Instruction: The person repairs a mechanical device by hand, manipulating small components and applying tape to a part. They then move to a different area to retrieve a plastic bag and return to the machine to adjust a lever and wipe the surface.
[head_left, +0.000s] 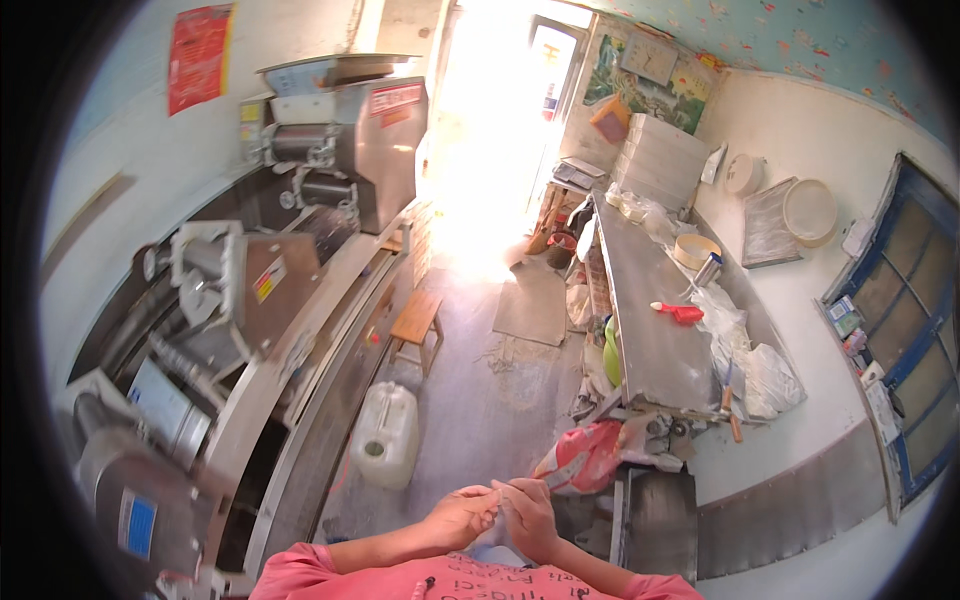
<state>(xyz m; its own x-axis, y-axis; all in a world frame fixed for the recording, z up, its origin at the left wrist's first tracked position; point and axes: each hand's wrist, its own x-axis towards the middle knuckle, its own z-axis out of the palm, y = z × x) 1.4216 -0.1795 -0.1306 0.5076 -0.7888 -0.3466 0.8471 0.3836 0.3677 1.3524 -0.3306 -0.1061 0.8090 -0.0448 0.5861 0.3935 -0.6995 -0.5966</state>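
Note:
Close in front of my chest, my left hand (461, 517) and my right hand (527, 514) meet at their fingertips. Thumbs and fingers look pinched together, but whether something small is between them is too fine to see. A pale item (501, 553), perhaps thin plastic, shows just below the hands against the pink top (375, 576). Beyond the right hand stands a red and white sack (581, 454). A translucent white plastic jerrycan (386, 431) is on the floor ahead of the left hand.
Roller machines (274, 281) line the left side on a long bench (259, 409). A wooden stool (417, 319) stands beyond the jerrycan. On the right, a metal-topped table (652, 262) carries a red-handled brush (679, 311), a sieve (696, 251) and plastic sheeting (769, 379). Cardboard (529, 306) lies near the bright doorway.

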